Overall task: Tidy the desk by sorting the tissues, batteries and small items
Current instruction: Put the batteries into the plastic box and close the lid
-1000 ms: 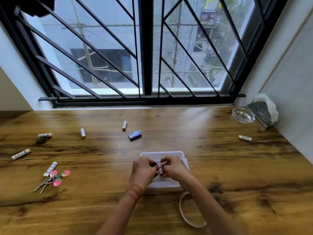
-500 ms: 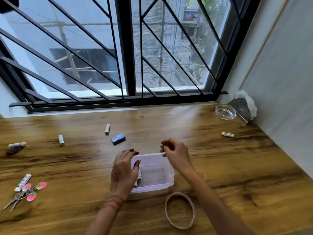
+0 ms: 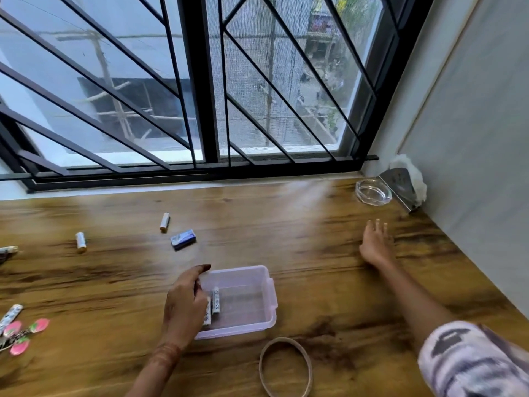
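Note:
A clear plastic box [image 3: 252, 285] stands on the wooden desk [image 3: 315, 270] in front of me, with two white batteries [image 3: 216, 300] lying at its left side. My left hand [image 3: 183, 308] rests over the box's left rim, fingers loosely curled, holding nothing. My right hand [image 3: 376, 243] is stretched far to the right, flat above the desk with fingers apart and empty; what lies under it is hidden. Loose batteries lie at the far middle [image 3: 164, 222], at the left [image 3: 81, 240] and at the near left [image 3: 10, 315]. White tissues [image 3: 413, 174] sit behind a metal holder [image 3: 400, 190] in the right corner.
A small blue box [image 3: 183, 239] lies beyond the plastic box. Keys with pink charms [image 3: 20, 335] are at the near left. A rubber band [image 3: 284, 366] lies near me. A glass ashtray [image 3: 372, 192] stands by the tissue holder. A wall runs along the right.
Both hands were together over the box with a battery. The battery now lies in the box, the left hand stays at its rim, and the right hand has reached out to the far right.

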Motion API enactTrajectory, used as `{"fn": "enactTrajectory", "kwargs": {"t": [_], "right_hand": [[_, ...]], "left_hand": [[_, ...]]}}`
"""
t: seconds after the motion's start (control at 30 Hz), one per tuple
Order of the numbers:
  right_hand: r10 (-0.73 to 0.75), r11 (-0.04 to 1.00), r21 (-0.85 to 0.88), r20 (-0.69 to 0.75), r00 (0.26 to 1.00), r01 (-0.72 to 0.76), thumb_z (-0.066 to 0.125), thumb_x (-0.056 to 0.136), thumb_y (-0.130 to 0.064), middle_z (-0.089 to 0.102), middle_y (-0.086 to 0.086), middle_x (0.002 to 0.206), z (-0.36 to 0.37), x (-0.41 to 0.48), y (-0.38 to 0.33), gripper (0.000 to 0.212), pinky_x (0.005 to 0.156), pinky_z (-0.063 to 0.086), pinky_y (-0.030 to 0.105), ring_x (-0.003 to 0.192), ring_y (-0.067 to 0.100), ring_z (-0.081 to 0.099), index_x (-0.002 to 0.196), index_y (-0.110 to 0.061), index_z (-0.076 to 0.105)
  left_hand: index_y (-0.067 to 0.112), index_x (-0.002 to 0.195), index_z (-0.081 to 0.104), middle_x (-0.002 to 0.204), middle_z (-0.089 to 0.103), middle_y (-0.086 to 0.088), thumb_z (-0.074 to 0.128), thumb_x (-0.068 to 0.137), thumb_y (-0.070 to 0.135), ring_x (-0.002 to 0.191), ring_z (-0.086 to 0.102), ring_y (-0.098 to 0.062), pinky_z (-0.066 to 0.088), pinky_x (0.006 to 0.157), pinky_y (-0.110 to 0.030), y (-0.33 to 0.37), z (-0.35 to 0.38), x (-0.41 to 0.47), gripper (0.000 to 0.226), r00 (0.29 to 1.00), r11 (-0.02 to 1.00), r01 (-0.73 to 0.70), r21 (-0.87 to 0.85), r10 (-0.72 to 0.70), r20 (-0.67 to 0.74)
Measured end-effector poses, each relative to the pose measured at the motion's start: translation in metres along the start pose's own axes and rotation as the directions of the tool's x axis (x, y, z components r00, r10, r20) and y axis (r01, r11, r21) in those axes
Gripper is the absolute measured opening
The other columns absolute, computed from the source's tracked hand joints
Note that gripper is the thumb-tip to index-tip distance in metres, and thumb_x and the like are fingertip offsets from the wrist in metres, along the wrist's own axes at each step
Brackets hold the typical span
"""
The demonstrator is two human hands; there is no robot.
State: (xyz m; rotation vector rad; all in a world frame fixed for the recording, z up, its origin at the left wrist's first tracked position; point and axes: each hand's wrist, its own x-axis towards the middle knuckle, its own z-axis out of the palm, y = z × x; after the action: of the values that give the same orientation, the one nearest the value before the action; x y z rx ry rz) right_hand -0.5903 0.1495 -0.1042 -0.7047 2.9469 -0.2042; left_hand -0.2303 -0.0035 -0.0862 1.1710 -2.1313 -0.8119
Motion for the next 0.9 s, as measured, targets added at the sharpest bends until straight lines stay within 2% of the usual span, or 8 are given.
{"fn": "enactTrajectory", "kwargs": {"t": [0.1,0.17,0.27,0.4,0.57,0.67,0.77,0.9], "right_hand": [[-0.085,0.993,-0.091,-0.045,0.995,0.081,0.042,0.088,-0.003,0.048,0.018,0.129,0.002,0.006,0.006,0.029,0.102,0.035,0.041,0.123,0.034,0.038,0.116,-0.001,0.048],[-0.159,0.979,-0.143,-0.111,0.981,0.143,0.042,0.088,-0.002,0.056,0.014,0.114,0.002,0.003,0.005,0.02,0.09,0.04,0.038,0.109,0.031,0.046,0.104,-0.004,0.055],[-0.231,0.969,-0.132,-0.177,0.957,0.21,0.044,0.089,-0.002,0.06,0.012,0.106,-0.002,-0.007,-0.005,0.02,0.081,0.044,0.037,0.1,0.029,0.052,0.1,-0.005,0.06],[-0.223,0.938,0.226,-0.187,0.957,0.263,0.053,0.089,-0.015,0.067,0.017,0.092,-0.009,-0.045,-0.052,0.018,0.067,0.043,0.034,0.082,0.031,0.059,0.086,-0.002,0.065],[-0.223,0.663,0.68,-0.219,0.95,0.313,0.072,0.078,-0.015,0.069,0.001,0.087,-0.027,-0.128,-0.124,0.023,0.075,0.05,0.021,0.077,0.012,0.063,0.099,-0.009,0.069],[-0.402,0.581,0.752,-0.065,0.913,0.31,0.074,0.077,-0.017,0.069,0.0,0.088,-0.034,-0.162,-0.155,0.026,0.072,0.055,0.02,0.073,0.01,0.065,0.1,-0.01,0.067],[-0.522,0.631,0.745,0.2,0.829,0.217,0.074,0.077,-0.017,0.07,0.007,0.085,-0.028,-0.183,-0.174,0.025,0.061,0.057,0.021,0.063,0.008,0.066,0.098,-0.01,0.063],[-0.526,0.7,0.683,0.297,0.797,0.208,0.07,0.08,-0.017,0.068,0.01,0.071,-0.006,-0.192,-0.185,0.014,0.054,0.055,0.025,0.052,0.01,0.063,0.075,-0.015,0.057]], "left_hand": [[0.005,0.116,0.062,0.116,0.065,-0.012,0.043,0.077,-0.017,0.097,0.055,-0.016,0.04,0.09,-0.024,0.0,0.001,0.001,0.049,1.0,1.0,0.021,0.002,-0.021,-0.01],[0.005,0.116,0.062,0.116,0.065,-0.012,0.042,0.075,-0.018,0.094,0.052,-0.012,0.038,0.088,-0.021,0.001,0.0,0.001,0.051,0.999,0.999,0.034,-0.002,-0.034,-0.01],[0.005,0.116,0.062,0.118,0.064,-0.011,0.041,0.076,-0.017,0.103,0.057,-0.019,0.037,0.091,-0.022,0.001,0.001,0.0,0.051,0.999,0.999,0.048,-0.001,-0.048,-0.016],[0.008,0.115,0.064,0.118,0.065,-0.01,0.04,0.08,-0.015,0.11,0.058,-0.021,0.039,0.095,-0.024,0.002,0.001,-0.001,0.047,0.997,0.997,0.066,-0.026,-0.067,-0.041],[0.01,0.114,0.064,0.117,0.065,-0.008,0.04,0.082,-0.013,0.105,0.057,-0.015,0.04,0.096,-0.024,0.002,-0.001,-0.002,0.046,0.996,0.994,0.082,-0.068,-0.085,-0.042],[0.01,0.115,0.064,0.118,0.065,-0.009,0.039,0.083,-0.012,0.108,0.057,-0.017,0.04,0.097,-0.024,0.004,-0.001,-0.002,0.046,0.994,0.992,0.099,-0.08,-0.102,-0.043],[0.011,0.117,0.062,0.12,0.063,-0.008,0.039,0.084,-0.012,0.111,0.055,-0.017,0.04,0.097,-0.022,0.005,-0.001,-0.002,0.046,0.992,0.988,0.12,-0.096,-0.123,-0.022],[0.013,0.117,0.062,0.119,0.064,-0.005,0.039,0.081,-0.013,0.105,0.054,-0.011,0.038,0.091,-0.016,0.004,-0.002,-0.003,0.05,0.991,0.985,0.13,-0.112,-0.132,-0.009]]}}
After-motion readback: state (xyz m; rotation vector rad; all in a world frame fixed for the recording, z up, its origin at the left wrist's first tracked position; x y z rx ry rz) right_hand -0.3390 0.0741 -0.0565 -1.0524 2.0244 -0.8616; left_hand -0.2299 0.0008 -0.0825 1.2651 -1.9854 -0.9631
